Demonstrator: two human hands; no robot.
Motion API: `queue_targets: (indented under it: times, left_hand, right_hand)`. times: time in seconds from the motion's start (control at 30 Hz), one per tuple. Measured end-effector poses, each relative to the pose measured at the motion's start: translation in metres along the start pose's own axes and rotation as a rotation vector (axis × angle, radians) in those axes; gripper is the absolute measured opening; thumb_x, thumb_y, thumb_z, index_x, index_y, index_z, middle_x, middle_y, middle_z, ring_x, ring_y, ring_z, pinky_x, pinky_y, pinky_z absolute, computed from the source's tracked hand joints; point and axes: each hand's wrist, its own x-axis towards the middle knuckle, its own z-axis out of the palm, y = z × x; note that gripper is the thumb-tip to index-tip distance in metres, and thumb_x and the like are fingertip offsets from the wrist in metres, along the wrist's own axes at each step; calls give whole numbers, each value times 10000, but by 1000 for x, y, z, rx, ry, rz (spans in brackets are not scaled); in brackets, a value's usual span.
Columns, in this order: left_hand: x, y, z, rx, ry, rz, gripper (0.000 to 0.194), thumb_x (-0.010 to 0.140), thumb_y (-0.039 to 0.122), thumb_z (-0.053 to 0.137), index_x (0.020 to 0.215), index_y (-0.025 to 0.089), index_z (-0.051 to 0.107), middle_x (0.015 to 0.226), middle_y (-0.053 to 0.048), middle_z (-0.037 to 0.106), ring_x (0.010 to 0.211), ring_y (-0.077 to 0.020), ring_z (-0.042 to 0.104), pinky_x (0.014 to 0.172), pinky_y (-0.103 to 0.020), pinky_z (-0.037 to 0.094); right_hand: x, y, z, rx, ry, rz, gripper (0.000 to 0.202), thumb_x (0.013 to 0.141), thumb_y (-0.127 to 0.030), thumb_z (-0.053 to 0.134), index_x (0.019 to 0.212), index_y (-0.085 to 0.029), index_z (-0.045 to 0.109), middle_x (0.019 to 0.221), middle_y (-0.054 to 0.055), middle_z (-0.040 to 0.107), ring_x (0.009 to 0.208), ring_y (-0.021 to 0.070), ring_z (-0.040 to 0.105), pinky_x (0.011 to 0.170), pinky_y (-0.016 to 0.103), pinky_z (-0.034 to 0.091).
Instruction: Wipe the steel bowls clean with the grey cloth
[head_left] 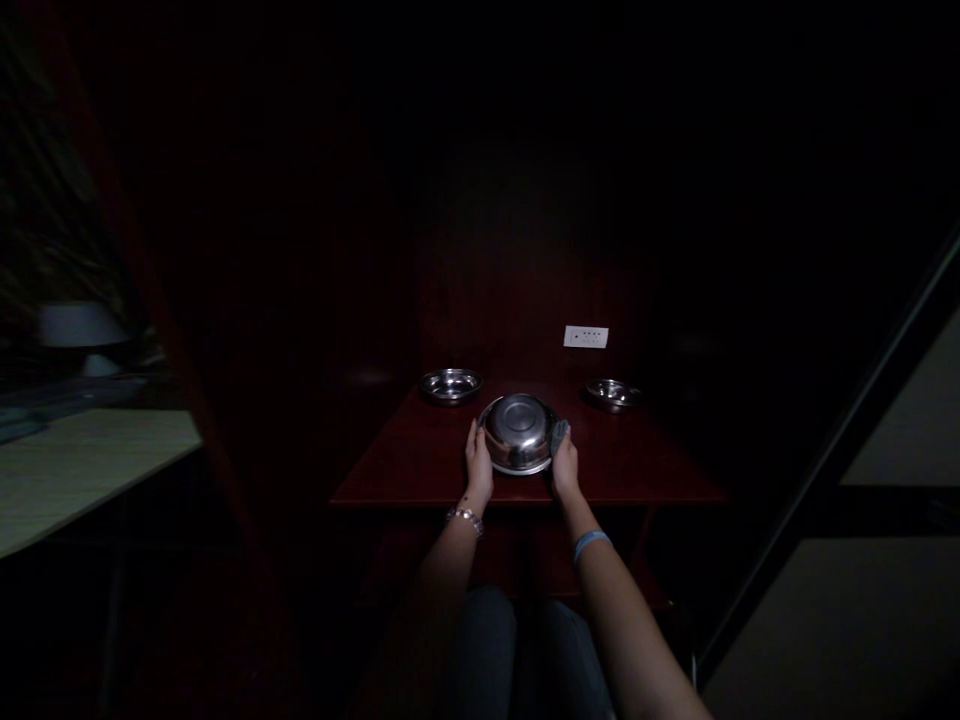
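A shiny steel bowl [517, 435] is tipped so its round base faces me, above the dark red desk near its front edge. My left hand [478, 462] grips the bowl's left rim. At the right rim is my right hand [565, 462], closed on a grey-green scrubbing pad [559, 436] that presses against the bowl. The inside of this bowl is hidden from me. Another steel bowl [450, 386] sits upright at the back left of the desk. At the back right stands a smaller steel bowl [612, 394] with something indistinct in it.
The dark red desk [420, 470] ends in a front edge just over my knees. A white power socket [586, 337] is on the back wall. Beyond a partition at the left are a pale table [105, 460] and a lamp [82, 326]. Much of the scene is very dark.
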Motion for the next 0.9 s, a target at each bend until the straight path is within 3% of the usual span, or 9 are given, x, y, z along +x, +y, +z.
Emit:
queue_targets:
  times: [0.2,0.4,0.6,0.73,0.9]
  left_hand:
    - [-4,3,2,7,-37,-50,479,929,364,573,1384,216,545,1519,-78,488,1399,-224,454,1197,-385,313]
    - [-4,2,1,23,-60,-28,371,935,369,556,1275,229,605,1401,-78,599,1310,-226,539,1158,-399,360]
    - [-9,6,1,63,-72,-56,281,896,381,620,1101,193,662,1215,-98,689,1210,-238,604,1119,-414,395]
    - [-17,16,6,125,-204,-103,286,874,442,651,991,185,694,1089,-106,730,1150,-266,637,1094,-430,413]
    - [-25,28,12,91,-312,-93,402,822,490,715,1085,188,680,1155,-111,727,1153,-269,645,1082,-420,432]
  right_hand:
    - [5,7,-3,18,63,23,716,883,-706,411,1159,-114,705,1093,122,751,1023,220,694,955,313,489]
    - [6,9,-2,73,81,66,702,883,-692,426,1155,-108,706,1094,114,752,1020,215,697,948,306,499]
    - [6,9,-4,199,188,141,719,878,-692,433,1196,-99,686,1136,116,740,1019,221,710,907,320,541]
    - [7,10,-4,180,251,127,724,880,-694,421,1209,-106,683,1174,111,727,1073,218,696,938,321,532]
    - [9,11,-4,115,196,69,779,873,-729,385,1241,-102,663,1192,120,719,1101,214,684,959,322,511]
